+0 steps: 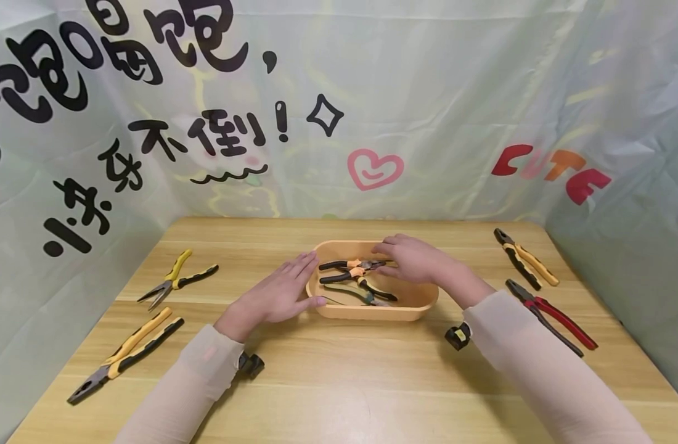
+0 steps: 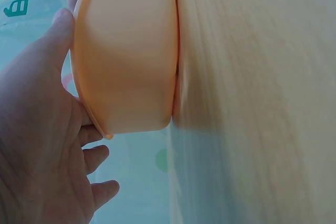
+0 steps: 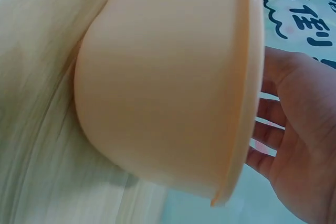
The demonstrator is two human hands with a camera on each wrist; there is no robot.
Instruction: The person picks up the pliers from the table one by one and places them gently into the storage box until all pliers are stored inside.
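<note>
A peach-coloured plastic basin (image 1: 372,313) stands on the wooden table, several pliers in it. My left hand (image 1: 280,290) rests against its left end, fingers fairly straight along the rim and thumb over the front corner. My right hand (image 1: 419,262) reaches over the right part of the basin, thumb and fingers apart around the metal head of black-and-orange-handled pliers (image 1: 350,264). Below lie pliers with dark green handles (image 1: 347,290). In the right wrist view, the basin wall (image 3: 168,87) hides the right fingertips.
At left lie yellow-and-black long-nose pliers (image 1: 175,282) and larger yellow-and-black combination pliers (image 1: 122,357). At right are another yellow-and-black pair (image 1: 524,258) and red-and-black pliers (image 1: 555,314). A printed cloth (image 1: 455,123) hangs behind and beside the table.
</note>
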